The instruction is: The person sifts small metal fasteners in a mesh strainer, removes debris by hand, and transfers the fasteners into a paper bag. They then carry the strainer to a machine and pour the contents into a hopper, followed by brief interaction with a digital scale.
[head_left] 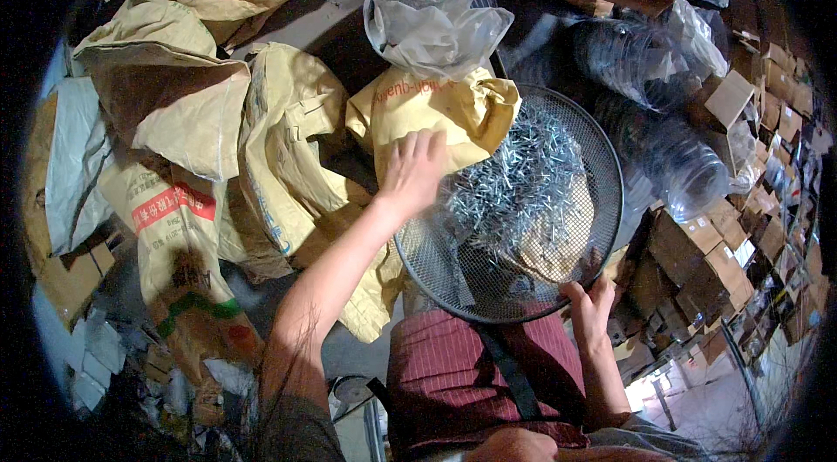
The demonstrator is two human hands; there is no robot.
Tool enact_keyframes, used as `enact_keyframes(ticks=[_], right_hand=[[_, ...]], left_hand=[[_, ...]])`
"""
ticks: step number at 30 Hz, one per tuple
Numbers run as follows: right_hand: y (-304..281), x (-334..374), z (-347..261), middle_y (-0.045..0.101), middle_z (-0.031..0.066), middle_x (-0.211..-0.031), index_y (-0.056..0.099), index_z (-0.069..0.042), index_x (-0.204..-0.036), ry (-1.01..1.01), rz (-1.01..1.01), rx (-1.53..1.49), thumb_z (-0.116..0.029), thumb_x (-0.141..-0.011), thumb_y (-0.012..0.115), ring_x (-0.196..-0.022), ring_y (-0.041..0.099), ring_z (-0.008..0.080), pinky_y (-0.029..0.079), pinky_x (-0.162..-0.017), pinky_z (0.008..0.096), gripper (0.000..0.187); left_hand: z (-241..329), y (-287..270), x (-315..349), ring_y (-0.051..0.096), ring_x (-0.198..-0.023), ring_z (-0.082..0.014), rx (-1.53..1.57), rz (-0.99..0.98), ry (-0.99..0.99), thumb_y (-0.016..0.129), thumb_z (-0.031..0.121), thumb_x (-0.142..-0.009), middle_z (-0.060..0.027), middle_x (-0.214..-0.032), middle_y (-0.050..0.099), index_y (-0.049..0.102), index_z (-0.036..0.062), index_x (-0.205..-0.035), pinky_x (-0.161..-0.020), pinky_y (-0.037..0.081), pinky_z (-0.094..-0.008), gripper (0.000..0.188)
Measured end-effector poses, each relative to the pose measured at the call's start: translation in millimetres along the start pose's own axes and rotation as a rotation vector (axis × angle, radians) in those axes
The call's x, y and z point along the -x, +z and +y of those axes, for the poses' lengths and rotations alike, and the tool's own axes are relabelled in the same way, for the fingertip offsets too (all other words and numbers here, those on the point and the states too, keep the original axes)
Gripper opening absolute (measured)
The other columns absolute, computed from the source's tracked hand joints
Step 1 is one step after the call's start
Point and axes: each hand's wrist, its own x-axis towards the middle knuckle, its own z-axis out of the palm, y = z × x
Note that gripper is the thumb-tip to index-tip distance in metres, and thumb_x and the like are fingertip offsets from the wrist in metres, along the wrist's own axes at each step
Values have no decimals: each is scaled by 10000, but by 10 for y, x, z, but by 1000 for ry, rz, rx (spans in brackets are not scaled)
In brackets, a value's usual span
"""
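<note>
A round black mesh sieve (613,157) rests over my lap, tilted a little. Inside it lies a heap of small, shiny, thin metal pieces (532,170), like screws or nails; their exact kind is too small to tell. My right hand (593,301) grips the sieve's near right rim, thumb on top. A yellow paper sack (397,109) overlaps the sieve's far left side, its crumpled end beside the metal pieces. On the sack's near side is my left hand (414,170), fingers bent against the paper and slightly blurred. The fingertips are partly hidden.
Beyond the sack stands a round tub lined with a clear plastic bag (436,22). Several paper sacks (296,131) lie to the left. Large clear plastic bottles (689,170) lie at the right, beside piled small cardboard boxes (724,275).
</note>
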Motion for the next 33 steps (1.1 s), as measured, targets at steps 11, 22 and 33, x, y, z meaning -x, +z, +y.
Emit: enact_keyframes(ticks=[11,22,33], right_hand=[[5,45,-176,642,72,-859,542,59,-1074,-133,2,227,-41,-771,660,-735,577,138,491,-652,293,339],[262,473,-751,596,130,-594,505,22,-1049,-506,-118,647,-192,-777,730,-484,602,281,480,-476,374,413],[141,430,-660,577,126,-578,505,63,-1012,-431,-170,647,-246,-808,720,-474,607,266,485,-448,357,428]], left_hand=[[-263,-81,31,612,-864,-312,255,266,-179,583,41,-805,-125,-906,622,633,73,-1138,-764,511,-395,338],[-191,-120,-59,545,-953,-319,206,435,-305,587,34,-790,-124,-971,567,627,72,-1147,-851,449,-412,362],[496,-82,-1637,635,-957,-361,-181,-113,-71,685,156,-699,-182,-985,663,629,22,-1053,-810,527,-456,383]])
